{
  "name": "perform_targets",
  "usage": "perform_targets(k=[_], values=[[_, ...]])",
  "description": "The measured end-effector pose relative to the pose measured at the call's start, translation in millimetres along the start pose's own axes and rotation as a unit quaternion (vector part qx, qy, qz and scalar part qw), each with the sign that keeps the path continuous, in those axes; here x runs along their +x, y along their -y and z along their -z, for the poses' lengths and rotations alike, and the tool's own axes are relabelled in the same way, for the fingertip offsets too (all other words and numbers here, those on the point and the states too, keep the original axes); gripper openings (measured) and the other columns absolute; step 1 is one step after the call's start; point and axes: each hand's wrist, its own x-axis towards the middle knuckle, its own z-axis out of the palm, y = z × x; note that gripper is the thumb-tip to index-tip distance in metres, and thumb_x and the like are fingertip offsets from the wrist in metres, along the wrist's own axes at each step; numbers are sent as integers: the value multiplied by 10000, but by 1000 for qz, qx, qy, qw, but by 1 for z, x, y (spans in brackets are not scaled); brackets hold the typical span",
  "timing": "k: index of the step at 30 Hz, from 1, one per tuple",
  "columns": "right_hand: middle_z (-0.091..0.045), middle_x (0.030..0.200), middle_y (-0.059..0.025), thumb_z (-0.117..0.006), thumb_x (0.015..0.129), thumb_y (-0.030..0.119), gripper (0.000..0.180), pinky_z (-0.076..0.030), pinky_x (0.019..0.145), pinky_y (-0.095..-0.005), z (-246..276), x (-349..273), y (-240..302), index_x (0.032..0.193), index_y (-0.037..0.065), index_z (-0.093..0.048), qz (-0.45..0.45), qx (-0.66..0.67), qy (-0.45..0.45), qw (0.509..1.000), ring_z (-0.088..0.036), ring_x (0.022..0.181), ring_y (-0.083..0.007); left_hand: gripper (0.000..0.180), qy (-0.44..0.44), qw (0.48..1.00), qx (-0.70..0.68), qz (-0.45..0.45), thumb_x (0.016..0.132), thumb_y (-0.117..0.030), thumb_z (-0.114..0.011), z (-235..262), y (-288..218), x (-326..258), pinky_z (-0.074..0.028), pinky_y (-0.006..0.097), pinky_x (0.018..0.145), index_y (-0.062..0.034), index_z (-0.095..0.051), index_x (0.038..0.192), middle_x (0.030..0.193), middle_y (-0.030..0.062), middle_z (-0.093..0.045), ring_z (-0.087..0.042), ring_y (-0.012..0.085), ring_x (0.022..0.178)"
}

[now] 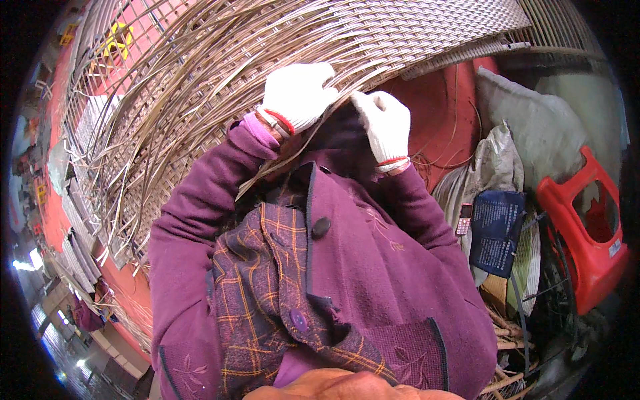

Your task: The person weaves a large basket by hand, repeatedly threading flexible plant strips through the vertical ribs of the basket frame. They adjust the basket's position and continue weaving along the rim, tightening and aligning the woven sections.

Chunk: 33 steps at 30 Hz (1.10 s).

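A half-woven wicker panel [320, 40] of pale flat strips is seen from above, tilted across the upper part of the view, with a person's own purple coat [373, 267] filling the middle below it. The panel serves as the landmark. At its lower edge, two white-gloved hands are raised side by side. The left hand [298, 95] is curled over a bundle of loose strips [153, 133] right at that edge — the fingers are closed round the strands, though how tightly cannot be told. The right hand [385, 125], just beside it and slightly below the edge, is bent downward with fingers folded; whether anything is gripped cannot be told.

From the panel's left side, unwoven strips are fanned outward and down in long curves, so that side is crowded. Below and right of the panel's woven edge, a patch of red floor [440, 113] is left open. Further right of the panel, a grey sack [533, 127], a dark blue booklet [497, 230] with a small phone [465, 219] beside it, and a red plastic stool [587, 227] are packed closely together.
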Motion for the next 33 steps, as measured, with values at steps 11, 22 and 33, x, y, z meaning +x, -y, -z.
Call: perform_targets(k=[11, 22, 33], values=[[-775, 1122, -73, -833, 818, 17, 327, -573, 947, -384, 19, 41, 9, 1127, 120, -801, 380, -202, -35, 902, -714, 1071, -294, 275, 107, 993, -52, -19, 1011, -246, -660, 97, 66, -67, -576, 462, 865, -7, -730, 1130, 1012, 208, -742, -727, 409, 965], [-734, 1073, -93, -762, 867, 10, 247, -547, 964, -399, 41, 77, 12, 1104, 75, -775, 379, -246, 167, 876, -693, 1074, -309, 240, -35, 808, 545, 221, 1051, -186, -660, 405, 273, -141, -576, 414, 901, -99, -754, 1254, 1134, 140, -773, -734, 347, 1035], [-752, 966, -125, -753, 956, 96, 168, -569, 810, -352, 62, 100, 77, 1111, 31, -752, 276, -200, 234, 910, -738, 867, -238, 288, -62, 964, 111, -236, 934, -75, -776, 186, 16, -54, -560, 385, 961, -69, -794, 1222, 1150, 106, -806, -755, 278, 1065]])
